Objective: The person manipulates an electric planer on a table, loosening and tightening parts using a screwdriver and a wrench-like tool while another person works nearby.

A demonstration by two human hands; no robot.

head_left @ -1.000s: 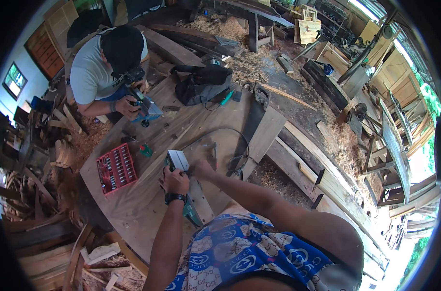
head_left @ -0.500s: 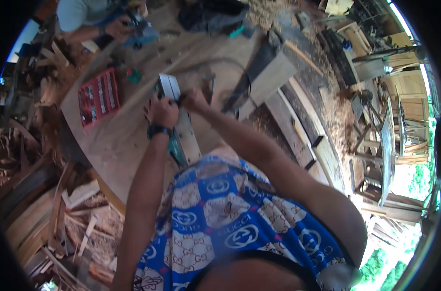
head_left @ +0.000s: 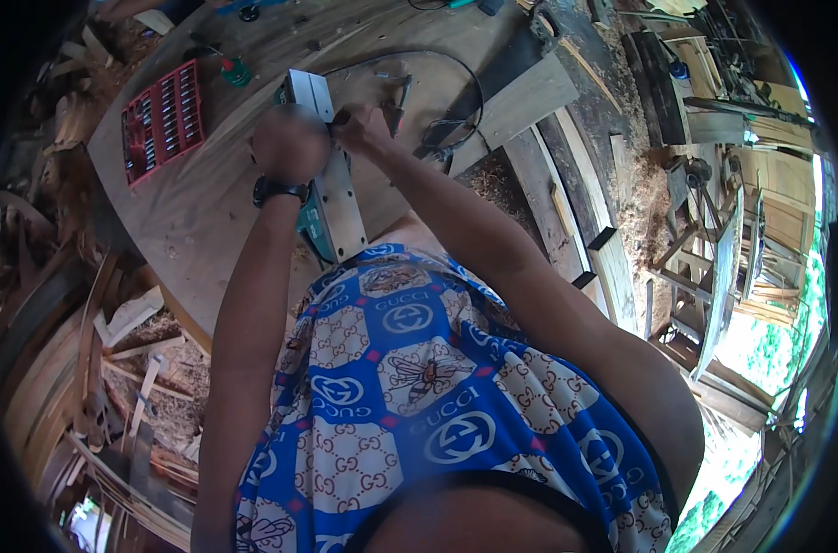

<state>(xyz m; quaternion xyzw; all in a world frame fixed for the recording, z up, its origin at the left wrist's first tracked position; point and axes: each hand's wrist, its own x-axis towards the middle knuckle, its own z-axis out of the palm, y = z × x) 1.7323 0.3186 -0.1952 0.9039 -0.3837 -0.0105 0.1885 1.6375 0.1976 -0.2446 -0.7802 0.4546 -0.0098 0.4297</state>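
Observation:
A teal electric hand planer [head_left: 315, 228] lies upside down on the wooden table, its metal sole [head_left: 345, 205] facing up and its front plate [head_left: 312, 94] toward the far side. Over the planer's left side, near its middle, is my left hand [head_left: 292, 145]. Blur smears its fingers, so their grip does not show. My right hand [head_left: 364, 131] is closed at the right edge of the planer, by the gap between the two plates. Something small and dark shows at its fingertips, too unclear to name.
On the table [head_left: 207, 207], a red case of sockets [head_left: 164, 122] lies open at left, beside a green container [head_left: 236, 72]. A black cord [head_left: 480, 97] loops at right, near a small hand tool [head_left: 400, 96]. Boards [head_left: 613, 276] lie at right; wood scraps [head_left: 147, 369] fill the lower left.
The view has shifted, so the planer and table sit higher in the picture. Most of the other person at the upper left has left the view. Both my hands remain at the planer.

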